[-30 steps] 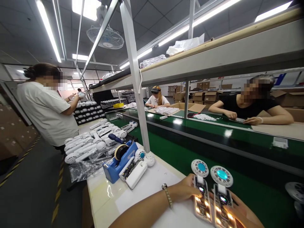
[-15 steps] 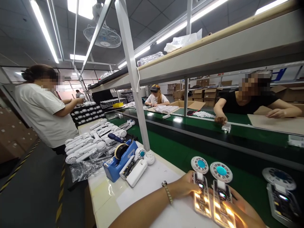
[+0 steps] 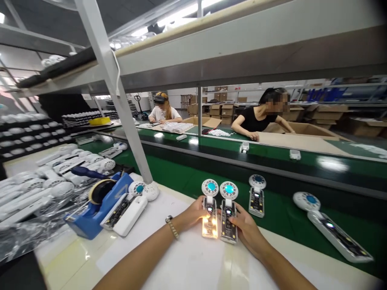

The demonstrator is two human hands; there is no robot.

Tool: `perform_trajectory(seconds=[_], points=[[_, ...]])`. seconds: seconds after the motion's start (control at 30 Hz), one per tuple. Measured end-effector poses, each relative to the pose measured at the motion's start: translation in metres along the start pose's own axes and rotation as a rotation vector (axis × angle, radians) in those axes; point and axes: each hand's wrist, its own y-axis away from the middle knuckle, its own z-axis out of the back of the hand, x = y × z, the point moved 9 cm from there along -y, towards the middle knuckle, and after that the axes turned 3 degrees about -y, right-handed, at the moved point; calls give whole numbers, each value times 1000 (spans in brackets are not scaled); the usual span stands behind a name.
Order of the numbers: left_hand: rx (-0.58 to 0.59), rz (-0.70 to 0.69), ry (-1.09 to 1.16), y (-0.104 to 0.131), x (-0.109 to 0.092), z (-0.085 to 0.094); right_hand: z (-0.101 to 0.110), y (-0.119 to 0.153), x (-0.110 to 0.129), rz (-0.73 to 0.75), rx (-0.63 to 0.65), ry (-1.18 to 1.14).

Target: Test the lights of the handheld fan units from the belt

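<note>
Handset (image 3: 210,210) glowing amber is pinched in my left hand (image 3: 193,213), twin handset (image 3: 227,212) likewise in my right hand (image 3: 247,226), just alongside (long axes near parallel, pointing away).

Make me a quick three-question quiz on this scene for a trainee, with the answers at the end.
1. The left hand holds one gadget; the right hand holds a second gadget. Which glows bright orange on its body? A: left. B: right. C: both.

2. True or false: the blue tape dispenser stands on the pale table.

3. How many round-headed gadgets rest on the near green belt, right of both hands?

Key: 1, A. 2, true. 3, two; the farther one lies slanted.
</note>
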Motion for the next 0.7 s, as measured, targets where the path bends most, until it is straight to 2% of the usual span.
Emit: perform_trajectory(seconds=[0.17,0.4,0.7], points=[[-18,12,-74,2,-4,-3,0,0,-1,-14,14,8],[-14,-8,-33,-3,3,6,-2,1,0,6,27,38],[15,-4,-48,-2,4,4,-9,7,6,21,40,37]])
